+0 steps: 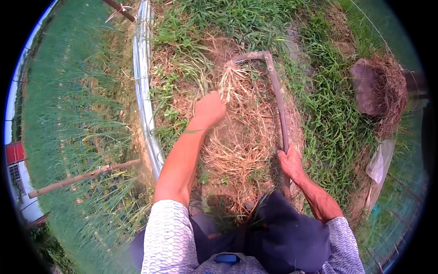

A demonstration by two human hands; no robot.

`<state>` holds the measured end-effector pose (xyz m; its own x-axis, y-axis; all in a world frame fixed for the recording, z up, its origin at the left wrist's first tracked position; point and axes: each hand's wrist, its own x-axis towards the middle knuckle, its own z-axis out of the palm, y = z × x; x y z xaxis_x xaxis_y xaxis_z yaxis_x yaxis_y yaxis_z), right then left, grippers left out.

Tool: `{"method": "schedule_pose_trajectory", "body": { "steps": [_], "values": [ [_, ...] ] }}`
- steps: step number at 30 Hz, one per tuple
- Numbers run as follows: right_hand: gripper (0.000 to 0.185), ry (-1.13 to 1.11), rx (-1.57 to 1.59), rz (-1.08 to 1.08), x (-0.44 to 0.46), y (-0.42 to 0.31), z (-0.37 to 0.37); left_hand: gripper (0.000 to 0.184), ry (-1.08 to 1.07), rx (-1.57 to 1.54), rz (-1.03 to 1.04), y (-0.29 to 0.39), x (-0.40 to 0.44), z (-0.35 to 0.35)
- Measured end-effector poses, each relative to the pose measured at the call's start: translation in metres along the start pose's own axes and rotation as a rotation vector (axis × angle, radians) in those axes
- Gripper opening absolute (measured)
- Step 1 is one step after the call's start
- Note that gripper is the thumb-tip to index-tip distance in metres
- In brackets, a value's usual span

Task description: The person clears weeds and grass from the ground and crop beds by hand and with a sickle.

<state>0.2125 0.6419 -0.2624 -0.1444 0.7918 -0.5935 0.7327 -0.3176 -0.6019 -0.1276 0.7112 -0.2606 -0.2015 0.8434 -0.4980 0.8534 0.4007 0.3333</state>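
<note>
Firmly held: a hoe (278,98) above dry straw (239,160)

The right hand (292,163) is wrapped around the hoe's long handle; the left hand (211,110) is curled closed, though whether it has hold of grass I cannot tell. At the far end, the hoe's head points left to a pale clump (232,81). Green weeds (328,109) grow at right; silvery plastic sheeting (143,77) runs along the left.
</note>
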Motion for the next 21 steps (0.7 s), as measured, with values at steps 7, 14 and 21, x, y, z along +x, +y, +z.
{"method": "schedule_pose_trajectory", "body": {
  "steps": [7,14,21],
  "values": [
    [0.03,-0.015,0.056,-0.045,-0.069,0.002,-0.007,0.026,-0.185,0.18,0.241,-0.015,-0.055,-0.021],
    [0.021,-0.059,0.49,0.005,-0.076,-0.014,-0.007,0.022,-0.788,0.156,0.451,-0.082,-0.189,0.06],
    [0.019,-0.092,0.695,0.154,0.0,-0.044,-0.016,0.034,-0.212,0.095,0.414,-0.016,-0.128,0.015]
  ]
}}
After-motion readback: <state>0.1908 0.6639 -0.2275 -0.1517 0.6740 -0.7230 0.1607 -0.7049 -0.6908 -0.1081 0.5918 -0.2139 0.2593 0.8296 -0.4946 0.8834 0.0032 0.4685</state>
